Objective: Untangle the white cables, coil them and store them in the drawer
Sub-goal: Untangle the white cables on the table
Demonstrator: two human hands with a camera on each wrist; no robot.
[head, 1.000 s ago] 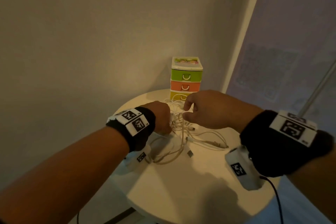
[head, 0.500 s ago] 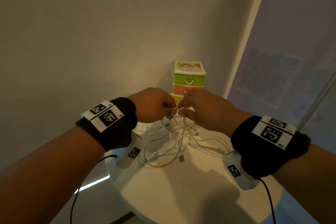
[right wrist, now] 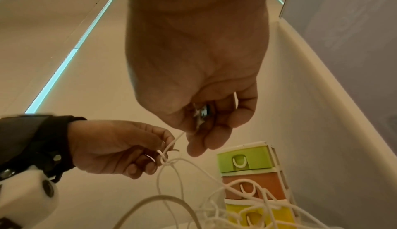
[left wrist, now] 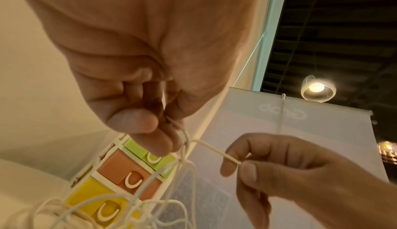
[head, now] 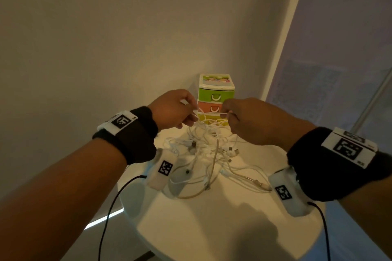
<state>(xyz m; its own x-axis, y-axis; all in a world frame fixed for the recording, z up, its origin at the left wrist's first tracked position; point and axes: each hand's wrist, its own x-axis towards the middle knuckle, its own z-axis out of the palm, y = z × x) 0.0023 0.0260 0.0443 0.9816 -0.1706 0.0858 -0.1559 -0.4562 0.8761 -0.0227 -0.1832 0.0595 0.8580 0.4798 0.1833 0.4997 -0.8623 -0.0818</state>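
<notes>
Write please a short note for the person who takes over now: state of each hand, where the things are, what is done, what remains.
Left hand: raised above the table, pinches a cable strand at a knot.
Right hand: pinches the same strand; a taut piece runs between the two grips. A metal plug sits in its curled fingers.
Cables: one tangled heap, partly lifted, most lying on the table before the drawers.
Drawers: green, orange and yellow, all closed.
Done: one strand picked up, nothing freed yet.
Left: untangle each cable, coil them, open a drawer, store them.
</notes>
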